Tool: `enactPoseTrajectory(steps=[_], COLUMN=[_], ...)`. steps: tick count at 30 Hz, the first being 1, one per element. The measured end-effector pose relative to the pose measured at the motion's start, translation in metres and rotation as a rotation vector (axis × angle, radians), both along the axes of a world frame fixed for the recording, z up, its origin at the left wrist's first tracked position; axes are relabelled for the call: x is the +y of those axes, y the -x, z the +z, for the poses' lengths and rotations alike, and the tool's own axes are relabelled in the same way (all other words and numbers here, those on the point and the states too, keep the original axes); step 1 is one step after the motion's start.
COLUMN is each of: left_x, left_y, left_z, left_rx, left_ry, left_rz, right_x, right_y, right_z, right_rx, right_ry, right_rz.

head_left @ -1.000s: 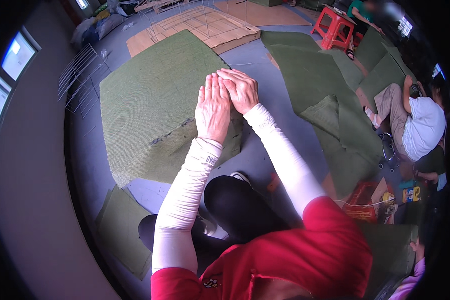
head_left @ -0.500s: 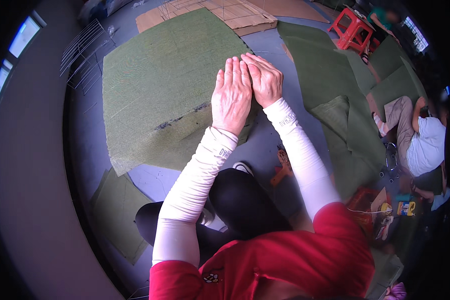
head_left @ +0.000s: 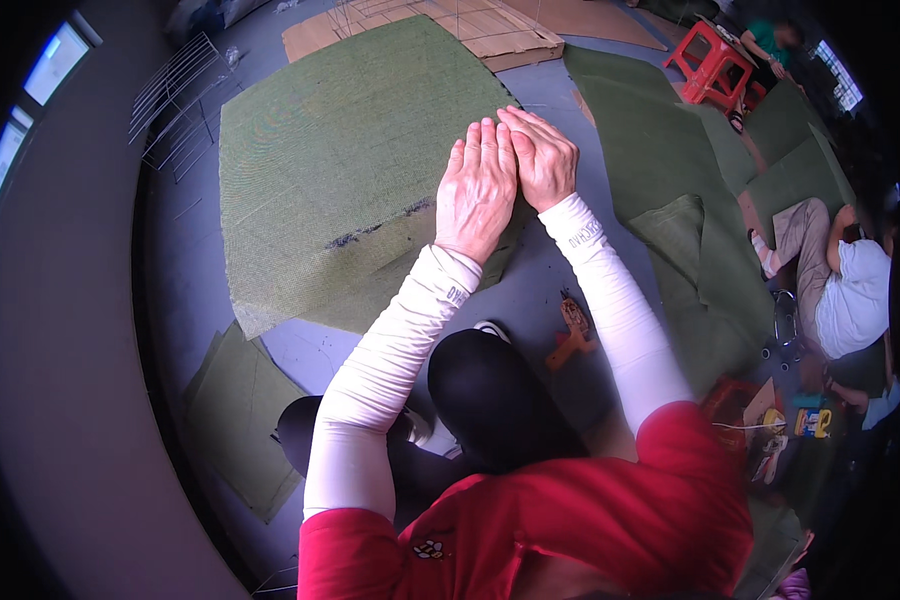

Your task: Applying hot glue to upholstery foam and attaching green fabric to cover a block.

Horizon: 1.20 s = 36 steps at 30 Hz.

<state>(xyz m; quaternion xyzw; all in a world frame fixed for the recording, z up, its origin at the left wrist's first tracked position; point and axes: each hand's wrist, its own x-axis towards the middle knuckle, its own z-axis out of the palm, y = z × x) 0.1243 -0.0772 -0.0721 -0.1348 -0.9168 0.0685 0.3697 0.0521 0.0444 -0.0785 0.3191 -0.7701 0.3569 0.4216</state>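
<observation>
A large green mesh sheet (head_left: 340, 150) covers a box-like form in front of me, with a ragged dark line along its near fold. My left hand (head_left: 478, 195) lies flat on the sheet near its right corner, fingers stretched out side by side. Right beside it, my right hand (head_left: 548, 165) rests at the sheet's right edge, its fingers extended and slightly bent toward the left hand. The two hands touch or nearly touch along the thumb side. Whatever is under my palms is hidden.
Wire frames (head_left: 175, 100) stand by the left wall. Brown cardboard (head_left: 510, 45) lies beyond the sheet. More green sheeting (head_left: 650, 150) spreads to the right, where a person in a white shirt (head_left: 855, 295) sits. An orange-handled tool (head_left: 570, 345) lies near my knee; a red stool (head_left: 710, 65) stands far right.
The whole view has shifted slightly, so the sheet and both hands appear a little farther right. The hands keep nearly the same pose on the sheet.
</observation>
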Motion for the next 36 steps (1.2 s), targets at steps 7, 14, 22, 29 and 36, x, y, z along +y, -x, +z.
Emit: enactPoseTrajectory(steps=[7,14,22,29,36], left_x=[-0.041,-0.034,-0.035,-0.037,-0.037], left_y=[-0.007,-0.004,-0.003,-0.001,-0.001], left_z=[0.029,0.019,0.015,0.014,0.014], left_rx=[-0.193,-0.224,-0.228,-0.275,-0.25], left_ry=[-0.054,0.004,-0.036,-0.013,0.096], left_rz=[-0.214,-0.124,-0.135,-0.12,-0.074], right_x=[-0.003,0.001,-0.003,-0.006,-0.021], right_y=[-0.001,0.001,-0.006,-0.031,-0.049], right_z=[-0.003,-0.005,-0.002,-0.007,-0.014], right_rx=[0.033,0.031,0.018,0.003,0.004], right_ry=[-0.03,-0.023,-0.012,-0.251,-0.134], right_rz=[-0.008,-0.038,-0.034,-0.174,-0.132])
